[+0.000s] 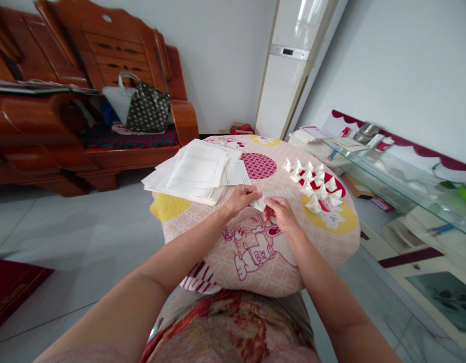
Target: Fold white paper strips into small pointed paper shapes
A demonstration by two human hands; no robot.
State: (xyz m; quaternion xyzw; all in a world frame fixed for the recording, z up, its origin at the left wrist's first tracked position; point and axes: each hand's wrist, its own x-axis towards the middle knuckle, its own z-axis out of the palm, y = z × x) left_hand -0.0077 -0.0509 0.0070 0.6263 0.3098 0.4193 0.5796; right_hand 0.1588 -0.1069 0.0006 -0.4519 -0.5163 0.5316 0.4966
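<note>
Between my two hands, a little above the table, is a small folded piece of white paper (259,204). My left hand (243,198) pinches its left side, thumb on top. On its right side, my right hand (280,212) grips it with thumb and fingers closed. To the right, several folded white paper shapes (313,203) with pointed tips stand in rows on the tablecloth. Left of my hands lies a loose stack of white paper sheets (197,164), some askew.
The round table wears a printed pink tablecloth (225,262). A glass-topped cabinet (399,176) with small items on it stands close on the right. At the back left is a wooden bench (115,45) holding a dark patterned bag (149,107). A tall white appliance (284,75) stands behind.
</note>
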